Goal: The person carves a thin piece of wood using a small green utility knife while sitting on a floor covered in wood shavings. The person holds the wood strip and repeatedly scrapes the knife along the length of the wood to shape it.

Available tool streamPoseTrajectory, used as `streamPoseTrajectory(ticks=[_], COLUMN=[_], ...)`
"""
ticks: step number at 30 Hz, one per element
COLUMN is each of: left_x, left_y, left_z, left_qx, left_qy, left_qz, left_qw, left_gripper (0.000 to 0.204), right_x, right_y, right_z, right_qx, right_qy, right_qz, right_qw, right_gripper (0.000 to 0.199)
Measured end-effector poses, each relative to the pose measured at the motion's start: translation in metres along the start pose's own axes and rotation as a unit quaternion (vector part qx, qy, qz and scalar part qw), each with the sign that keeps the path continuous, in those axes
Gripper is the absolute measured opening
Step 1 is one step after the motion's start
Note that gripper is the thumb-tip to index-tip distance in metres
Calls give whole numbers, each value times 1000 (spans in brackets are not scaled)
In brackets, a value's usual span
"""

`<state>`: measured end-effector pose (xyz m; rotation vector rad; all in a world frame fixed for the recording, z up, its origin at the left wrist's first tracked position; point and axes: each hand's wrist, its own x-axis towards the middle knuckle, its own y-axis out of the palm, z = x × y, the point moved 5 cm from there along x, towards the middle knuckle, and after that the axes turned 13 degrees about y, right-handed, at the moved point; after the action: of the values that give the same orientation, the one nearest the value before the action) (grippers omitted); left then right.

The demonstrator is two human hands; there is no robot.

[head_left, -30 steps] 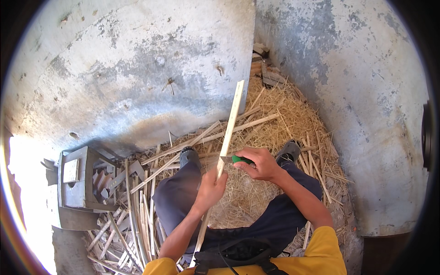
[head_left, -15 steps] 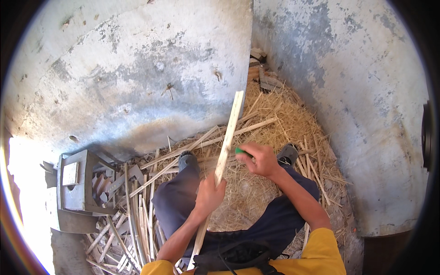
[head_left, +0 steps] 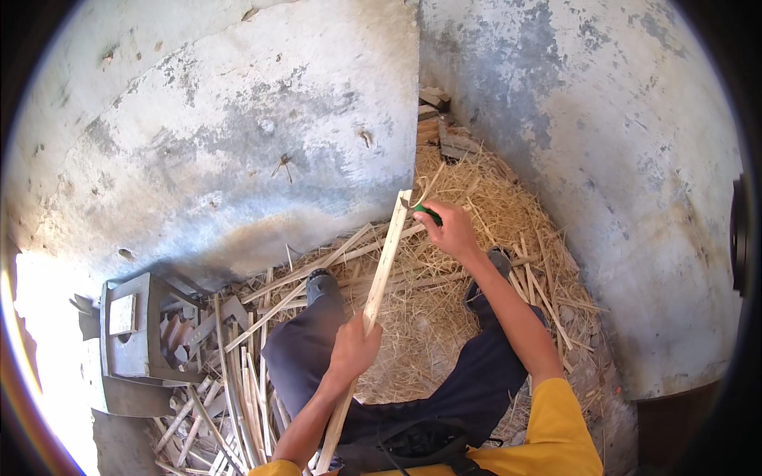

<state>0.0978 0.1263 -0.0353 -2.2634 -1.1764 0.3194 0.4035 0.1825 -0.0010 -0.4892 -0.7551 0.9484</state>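
My left hand [head_left: 355, 349] is wrapped round the lower part of a long pale wooden strip [head_left: 384, 274]. The strip slants up and away from between my legs. My right hand [head_left: 452, 230] grips a small knife [head_left: 429, 214] by its green handle. Its dark blade lies against the strip's far end, where a thin curled shaving [head_left: 429, 184] stands off to the right. The fingers hide part of the handle.
Straw-like shavings [head_left: 421, 341] cover the ground between my legs. Several loose strips [head_left: 246, 389] lie to the left, beside a grey box-like frame [head_left: 131, 325]. Worn plaster walls [head_left: 238, 119] rise ahead and on the right [head_left: 571, 159].
My right hand has moved up and away with the knife, to the strip's far end. A curl now shows there. My left hand has shifted slightly down and left, still on the strip.
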Motion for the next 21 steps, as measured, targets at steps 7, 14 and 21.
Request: streamPoseTrajectory(ticks=[7, 14, 21], left_x=[-25, -47, 5], left_y=[3, -7, -23], left_z=[12, 7, -23], left_qx=[3, -3, 129], left_qy=[16, 15, 40], left_qz=[22, -16, -25], left_qw=[1000, 1000, 991], left_gripper=[29, 32, 45], right_x=[6, 19, -20], right_y=[13, -45, -28], right_z=[-29, -116, -7], right_qx=[22, -60, 93], right_qy=[64, 228, 89], right_qz=[-67, -28, 49], right_qw=[995, 971, 991], right_gripper=[41, 49, 44])
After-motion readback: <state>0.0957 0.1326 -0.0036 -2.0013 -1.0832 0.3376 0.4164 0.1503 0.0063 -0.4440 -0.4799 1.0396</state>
